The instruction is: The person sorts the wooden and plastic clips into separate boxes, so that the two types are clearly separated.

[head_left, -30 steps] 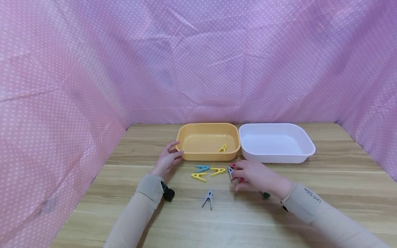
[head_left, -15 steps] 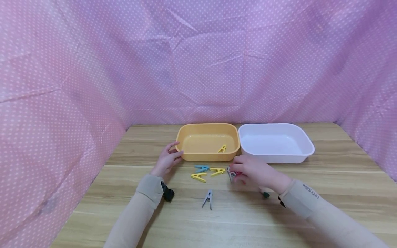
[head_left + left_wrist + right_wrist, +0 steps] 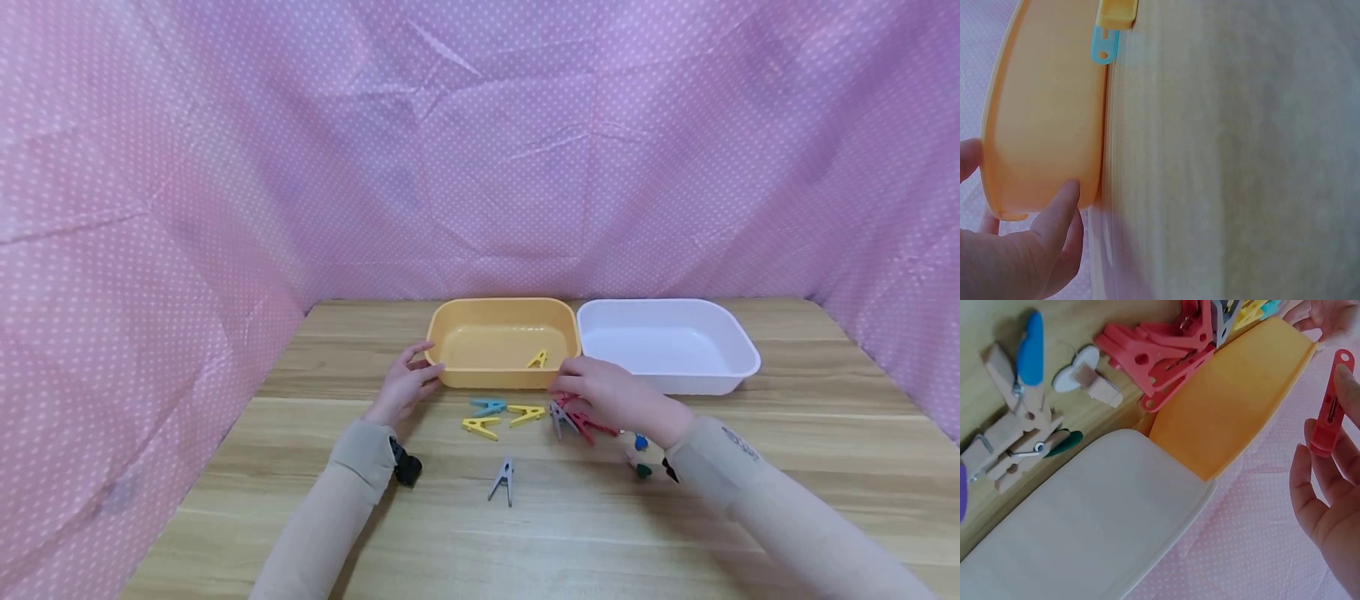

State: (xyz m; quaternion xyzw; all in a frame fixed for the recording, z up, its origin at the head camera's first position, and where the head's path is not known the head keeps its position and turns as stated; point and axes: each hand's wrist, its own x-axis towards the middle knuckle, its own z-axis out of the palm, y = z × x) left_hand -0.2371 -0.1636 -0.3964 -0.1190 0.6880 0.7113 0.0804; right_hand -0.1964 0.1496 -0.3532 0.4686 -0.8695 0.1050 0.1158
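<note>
My right hand [image 3: 618,400] pinches a red clothespin [image 3: 1329,419] between thumb and fingers, seen in the right wrist view. In the head view it hovers by the front right corner of the yellow-orange bin [image 3: 495,380], and the held clothespin is hidden. Below it lie red clothespins [image 3: 1154,359] with a grey clothespin [image 3: 561,419] beside them. At the bin's left end, my left hand [image 3: 402,390] rests with spread fingers, the thumb against the front wall. One yellow clothespin [image 3: 537,359] lies inside the bin.
A white bin [image 3: 675,385] stands right of the orange one. In front lie a blue clothespin [image 3: 489,407], two yellow clothespins [image 3: 527,415] and a lone grey clothespin [image 3: 503,482]. Several wooden clothespins [image 3: 1029,419] with coloured ends lie under the right forearm. A pink dotted cloth [image 3: 450,208] surrounds the table.
My right hand has picked a red clothespin from the pile and moved slightly up towards the orange bin, uncovering the remaining red clothespins. The left hand stays put.
</note>
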